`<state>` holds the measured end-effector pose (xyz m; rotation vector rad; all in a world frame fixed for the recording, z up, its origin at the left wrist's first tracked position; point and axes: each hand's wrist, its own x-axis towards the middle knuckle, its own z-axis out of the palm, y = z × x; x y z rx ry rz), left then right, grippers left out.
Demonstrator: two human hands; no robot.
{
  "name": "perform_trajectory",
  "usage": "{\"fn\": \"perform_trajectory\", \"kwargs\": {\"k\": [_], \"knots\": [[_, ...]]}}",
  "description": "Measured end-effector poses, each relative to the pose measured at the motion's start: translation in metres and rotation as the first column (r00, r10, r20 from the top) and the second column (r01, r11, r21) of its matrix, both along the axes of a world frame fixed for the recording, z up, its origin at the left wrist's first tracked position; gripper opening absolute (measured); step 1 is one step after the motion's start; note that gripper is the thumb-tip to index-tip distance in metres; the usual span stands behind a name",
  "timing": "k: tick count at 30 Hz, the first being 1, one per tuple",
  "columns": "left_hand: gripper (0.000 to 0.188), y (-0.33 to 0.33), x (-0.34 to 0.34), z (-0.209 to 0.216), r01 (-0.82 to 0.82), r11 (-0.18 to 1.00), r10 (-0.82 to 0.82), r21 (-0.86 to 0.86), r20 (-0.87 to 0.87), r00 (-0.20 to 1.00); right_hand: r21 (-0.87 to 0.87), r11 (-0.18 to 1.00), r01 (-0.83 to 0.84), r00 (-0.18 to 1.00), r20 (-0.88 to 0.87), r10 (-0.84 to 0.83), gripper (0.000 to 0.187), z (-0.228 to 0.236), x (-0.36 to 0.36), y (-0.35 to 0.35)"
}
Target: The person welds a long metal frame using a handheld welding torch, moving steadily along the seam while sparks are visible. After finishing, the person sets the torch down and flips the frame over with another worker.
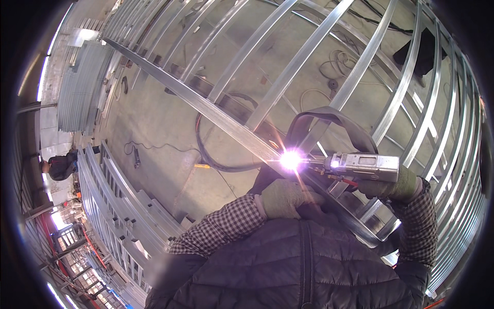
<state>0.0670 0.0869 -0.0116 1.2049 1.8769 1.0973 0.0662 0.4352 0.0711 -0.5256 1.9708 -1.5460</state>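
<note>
A welding torch (363, 166) with a boxy silver body points left, and my right hand (393, 188), in a green glove, is wrapped round its rear end. At its nozzle a blinding white-violet arc (292, 159) burns on a long metal rail (226, 126) where crossbars meet it, throwing a few sparks. Just below the glare is my gloved left hand (285, 198), its fingers curled towards the right beside the frame; what they grip is too dark to make out. A wide dark strap or hose sleeve (334, 114) arches above the torch.
Many parallel metal bars (288, 72) spread over the concrete floor ahead. Stacked metal frames (110, 190) and a pile of grey profiles (80, 92) stand on the left, near another person (62, 166). Cables (206, 154) and a yellow-handled tool (203, 166) lie on the floor.
</note>
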Motion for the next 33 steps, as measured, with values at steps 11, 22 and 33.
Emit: {"fn": "perform_trajectory", "kwargs": {"k": [11, 22, 33], "knots": [[0.049, 0.0, -0.003, 0.015, -0.053, 0.998, 0.052, -0.024, -0.027, 0.998, 0.004, 1.0, -0.006, 0.999, 0.037, 0.006, 0.046, 0.009, 0.0, 0.0], [0.055, 0.001, -0.001, 0.012, -0.01, 1.0, 0.008, -0.022, -0.063, 0.998, -0.014, 0.999, 0.047, 0.978, 0.206, -0.043, 0.048, 0.011, 0.002, 0.0], [0.063, -0.001, 0.011, 0.019, -0.07, 0.997, 0.066, -0.033, -0.117, 0.991, 0.033, 0.992, 0.121, 0.895, 0.429, -0.123, 0.047, 0.015, 0.004, 0.006]]}}
